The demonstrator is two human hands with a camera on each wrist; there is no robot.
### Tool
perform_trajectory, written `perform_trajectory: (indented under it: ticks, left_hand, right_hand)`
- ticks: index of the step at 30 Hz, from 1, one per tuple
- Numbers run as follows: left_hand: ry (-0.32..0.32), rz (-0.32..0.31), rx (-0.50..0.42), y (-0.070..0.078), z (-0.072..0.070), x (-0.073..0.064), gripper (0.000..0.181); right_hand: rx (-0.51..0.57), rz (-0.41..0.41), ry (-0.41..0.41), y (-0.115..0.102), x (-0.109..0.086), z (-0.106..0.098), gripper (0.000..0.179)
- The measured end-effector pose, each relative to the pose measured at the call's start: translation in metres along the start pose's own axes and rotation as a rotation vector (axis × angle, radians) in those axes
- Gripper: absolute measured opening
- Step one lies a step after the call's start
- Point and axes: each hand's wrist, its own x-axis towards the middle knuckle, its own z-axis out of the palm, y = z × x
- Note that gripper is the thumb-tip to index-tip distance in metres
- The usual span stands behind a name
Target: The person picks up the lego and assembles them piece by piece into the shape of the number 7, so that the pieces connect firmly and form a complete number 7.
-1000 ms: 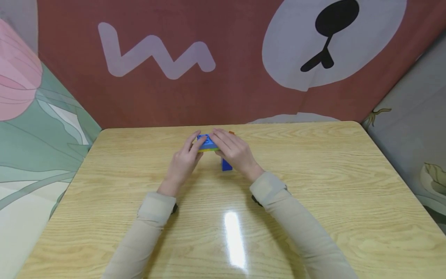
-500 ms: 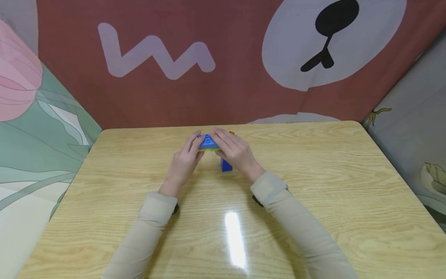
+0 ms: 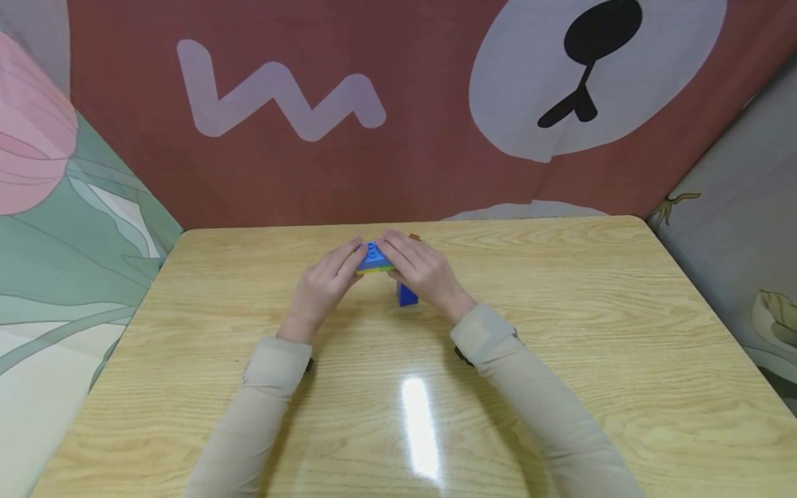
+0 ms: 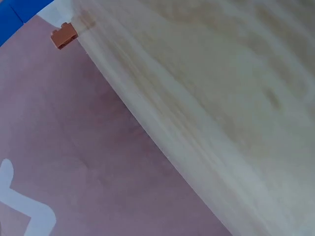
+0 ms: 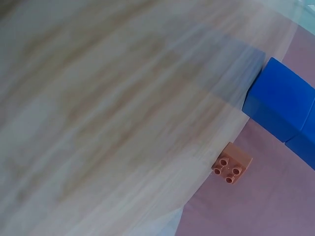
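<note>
Both hands hold a blue toy building brick over the far part of the table, its studs facing up. Yellow and green show along its lower edge. My left hand grips the left end, fingers on top and thumb below. From the right, my right hand grips the other end, its fingers lying across the top. Just below that hand stands a darker blue block, also large in the right wrist view as blue blocks. An orange brick shows its studs there; in the head view my right hand mostly hides it.
The wood-grain table ends at a red-brown printed backdrop. Patterned cloth hangs at the right side, and a floral one at the left.
My left fingers have drawn together and lie flatter on the blue brick; the left wrist has shifted slightly. The right hand keeps its grip, and the darker block stays put.
</note>
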Motion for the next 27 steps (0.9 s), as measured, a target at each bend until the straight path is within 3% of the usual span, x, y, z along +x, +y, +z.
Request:
perform_trajectory:
  ticks: [8,15,18,27]
  left_hand:
    - [0.017,0.068,0.017,-0.0037,-0.0007,-0.0016,0.031]
    - [0.002,0.065,0.049,-0.0035,0.0004,-0.0004,0.028]
    - [-0.004,0.066,0.072,-0.0034,0.0008,-0.0002,0.032]
    - [-0.016,0.053,0.025,-0.0034,0.001,-0.0009,0.052]
  right_hand:
    - [-0.023,-0.037,0.018,0.0003,-0.0012,0.0011,0.034]
    - [-0.002,-0.001,0.014,0.0003,0.0001,0.0008,0.047]
    - [-0.013,0.002,0.003,0.0008,-0.0007,0.0014,0.052]
    - [-0.027,-0.004,-0.064,0.001,0.0016,-0.0012,0.055]
